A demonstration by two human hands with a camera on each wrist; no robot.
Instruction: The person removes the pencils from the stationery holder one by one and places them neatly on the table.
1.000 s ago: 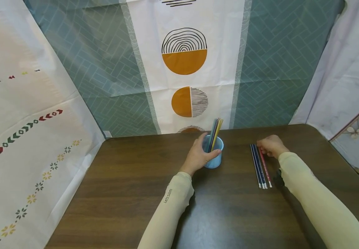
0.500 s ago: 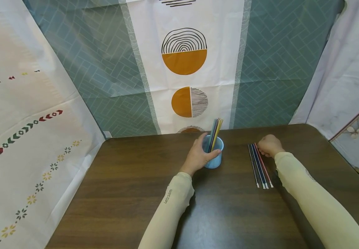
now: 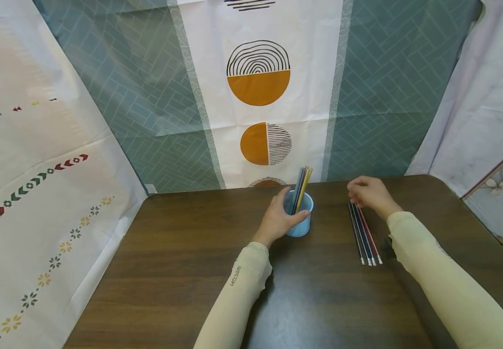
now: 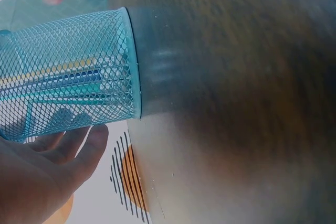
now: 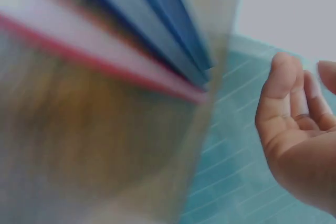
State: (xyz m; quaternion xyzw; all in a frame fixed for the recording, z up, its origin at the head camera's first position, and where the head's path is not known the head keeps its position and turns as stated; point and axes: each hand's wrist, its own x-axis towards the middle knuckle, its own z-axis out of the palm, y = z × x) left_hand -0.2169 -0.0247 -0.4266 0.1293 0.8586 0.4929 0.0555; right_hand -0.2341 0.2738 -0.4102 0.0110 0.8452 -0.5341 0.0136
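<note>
A light-blue mesh pencil cup (image 3: 300, 228) stands upright near the table's far edge, holding several yellow, dark and teal pencils (image 3: 302, 190). My left hand (image 3: 277, 218) grips its side, thumb in front and fingers behind; the left wrist view shows the fingers along the mesh (image 4: 79, 82). To the right, several dark-blue pencils (image 3: 362, 235) and a red pencil (image 3: 369, 232) lie side by side, eraser ends toward me. Just above their far ends is my right hand (image 3: 371, 194), fingers loosely bent. In the right wrist view that hand (image 5: 299, 124) holds nothing.
The brown wooden table (image 3: 181, 271) extends to the left and in front of the hands. A patterned green and white cloth (image 3: 147, 97) hangs directly behind its far edge. White cloths hang at the left (image 3: 38, 194) and right (image 3: 487, 121).
The right hand first nudged the red pencil left against the blue ones and the row shifted slightly. It has since lifted off and moved up and left. The left hand stays on the cup.
</note>
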